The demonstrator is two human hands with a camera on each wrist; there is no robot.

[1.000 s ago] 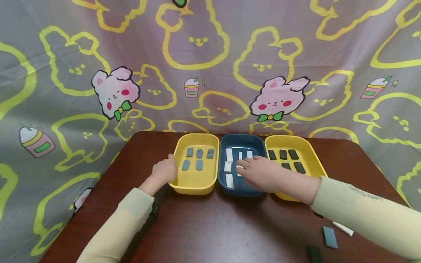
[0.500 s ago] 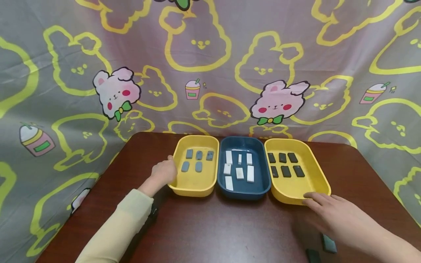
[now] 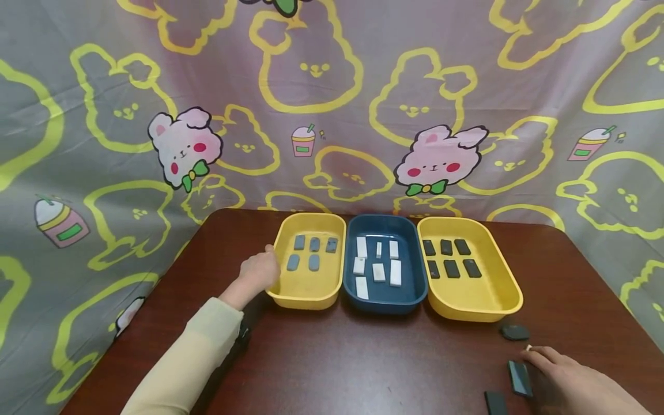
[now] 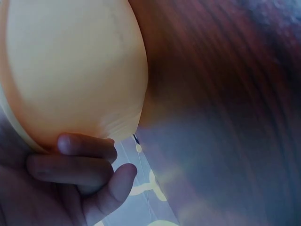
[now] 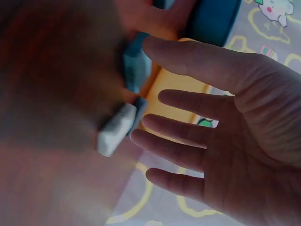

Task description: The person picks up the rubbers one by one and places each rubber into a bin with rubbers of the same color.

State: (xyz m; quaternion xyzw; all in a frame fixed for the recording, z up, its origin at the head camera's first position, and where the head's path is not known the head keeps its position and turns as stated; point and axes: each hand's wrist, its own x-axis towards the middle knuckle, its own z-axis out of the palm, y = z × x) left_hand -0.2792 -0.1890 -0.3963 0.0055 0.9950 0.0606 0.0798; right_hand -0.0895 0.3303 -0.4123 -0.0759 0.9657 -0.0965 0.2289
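My left hand [image 3: 261,270] holds the side wall of the left yellow bin [image 3: 306,301]; in the left wrist view its fingers [image 4: 77,169] curl against the bin's outer wall. At the table's right, my right hand [image 3: 568,377] reaches over loose flat blocks with its fingers extended and spread, gripping nothing. A white block [image 5: 116,131] lies just beyond the fingertips in the right wrist view, mostly hidden by the hand in the head view. Nearby are a blue-grey block [image 3: 520,378], a dark rounded block [image 3: 515,332] and a black block [image 3: 495,402] at the bottom edge.
Several grey-blue blocks [image 3: 313,262] lie in the left bin. A dark blue bin [image 3: 386,308] in the middle holds several white blocks [image 3: 396,272]. Several black blocks [image 3: 452,268] sit in the right yellow bin [image 3: 472,315]. A patterned cloth [image 3: 332,115] hangs behind the table.
My right hand has left the blue bin and moved right and toward me, past the right yellow bin, to the loose blocks. The left hand stays on its bin.
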